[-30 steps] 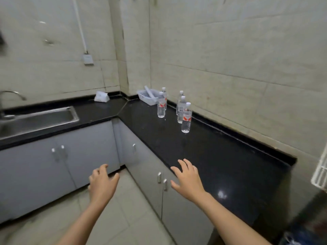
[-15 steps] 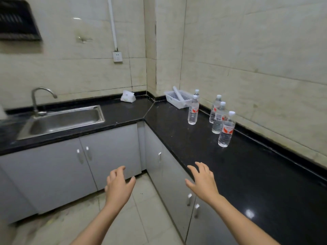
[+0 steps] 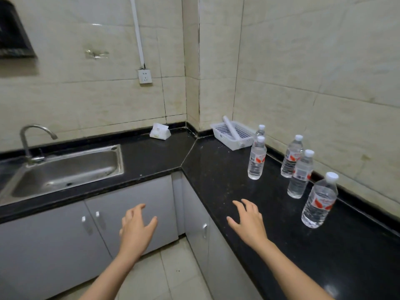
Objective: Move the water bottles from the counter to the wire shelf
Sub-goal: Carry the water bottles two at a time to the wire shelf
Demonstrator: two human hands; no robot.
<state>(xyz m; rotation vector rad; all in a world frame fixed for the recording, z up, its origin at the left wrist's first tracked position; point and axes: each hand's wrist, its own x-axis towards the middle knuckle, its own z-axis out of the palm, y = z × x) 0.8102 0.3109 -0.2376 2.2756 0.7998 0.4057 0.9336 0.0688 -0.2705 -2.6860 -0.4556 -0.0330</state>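
Several clear water bottles with white caps and red labels stand upright on the black counter [image 3: 227,178] along the right wall. The nearest bottle [image 3: 320,201] is at the right. Two more bottles [image 3: 300,175] [image 3: 291,158] stand behind it, and another bottle [image 3: 257,160] stands further left with one partly hidden behind it. My right hand [image 3: 249,221] hovers over the counter's front edge, fingers spread, holding nothing, well left of the nearest bottle. My left hand [image 3: 136,228] is out over the floor in front of the cabinets, fingers relaxed and empty. The wire shelf is out of view.
A white plastic basket [image 3: 232,135] with a white tube in it sits in the counter's corner. A tissue pack [image 3: 159,132] lies by the back wall. A steel sink [image 3: 65,169] with a tap is at the left. Grey cabinet doors [image 3: 134,211] run below the counter.
The view has swung left and moved closer to the counter, so the bottles look larger and nearer. Both hands have stayed out in front, empty. The white wire edge at the right has left view.
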